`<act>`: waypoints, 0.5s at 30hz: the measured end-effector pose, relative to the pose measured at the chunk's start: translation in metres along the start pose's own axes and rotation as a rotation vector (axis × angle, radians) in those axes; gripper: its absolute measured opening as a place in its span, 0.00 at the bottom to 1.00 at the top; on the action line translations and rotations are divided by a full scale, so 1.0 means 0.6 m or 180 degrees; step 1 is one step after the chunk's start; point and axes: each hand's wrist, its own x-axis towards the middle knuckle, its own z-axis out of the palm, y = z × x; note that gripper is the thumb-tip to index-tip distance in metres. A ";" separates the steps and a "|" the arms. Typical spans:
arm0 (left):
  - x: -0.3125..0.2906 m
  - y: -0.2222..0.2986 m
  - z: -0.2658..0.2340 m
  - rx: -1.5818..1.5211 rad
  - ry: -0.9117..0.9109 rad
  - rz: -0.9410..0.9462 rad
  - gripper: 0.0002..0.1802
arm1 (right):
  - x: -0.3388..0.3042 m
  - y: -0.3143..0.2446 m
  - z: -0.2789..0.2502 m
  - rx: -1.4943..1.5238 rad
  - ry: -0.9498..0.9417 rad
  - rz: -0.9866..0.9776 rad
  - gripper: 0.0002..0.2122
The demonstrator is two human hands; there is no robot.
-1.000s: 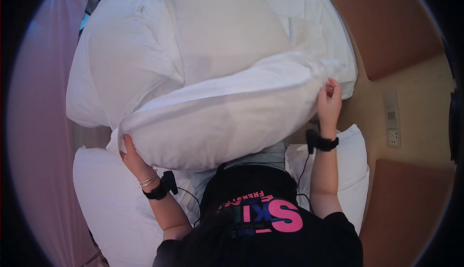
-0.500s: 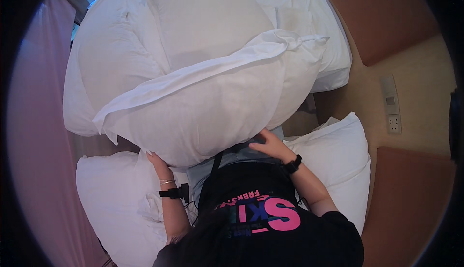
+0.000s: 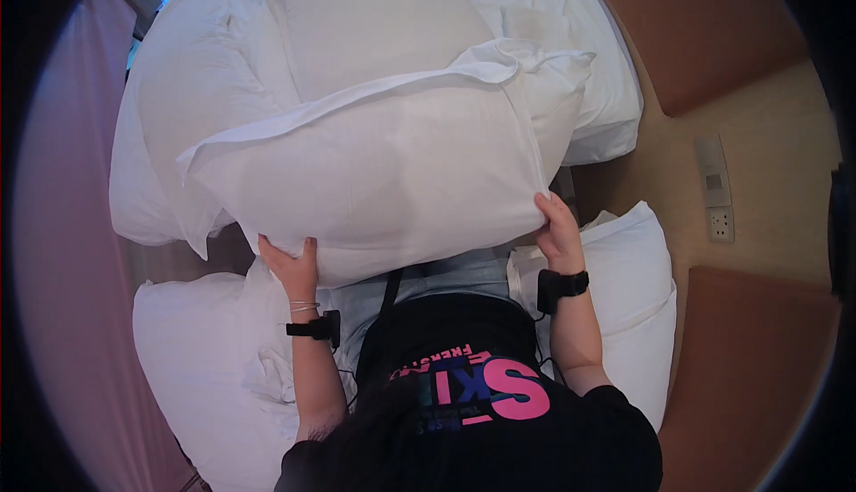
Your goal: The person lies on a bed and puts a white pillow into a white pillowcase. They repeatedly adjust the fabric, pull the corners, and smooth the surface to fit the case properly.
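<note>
A plump white pillow in a flanged case is tilted up in front of me, against other white bedding. At its lower left edge, my left hand is closed on the pillow, thumb on the near face and some fingers hidden. My right hand pinches the right side of the pillow near its lower corner. The flange of the case runs along the far upper edge and looks loose and folded. Behind it leans another white pillow.
White bedding is heaped at the far left. More white pillows lie beside me, one on the left and one on the right. A pink curtain hangs at left; brown panels and a wall socket are at right.
My right hand has moved right and up from the pillow's bottom edge to its right side. My left hand has risen slightly along the lower left edge. The pillow's near face has flattened.
</note>
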 end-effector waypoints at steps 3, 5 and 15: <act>0.006 -0.012 0.007 -0.0052 0.0087 -0.0033 0.58 | 0.038 0.064 -0.032 -0.0130 0.0319 -0.0266 0.08; -0.009 -0.040 0.012 -0.0248 0.0260 -0.0143 0.57 | 0.059 0.109 -0.053 -0.0552 0.0594 0.0003 0.15; -0.081 -0.053 -0.002 -0.4729 -0.0282 -0.3260 0.37 | 0.133 0.139 -0.098 0.0233 0.0720 -0.0405 0.38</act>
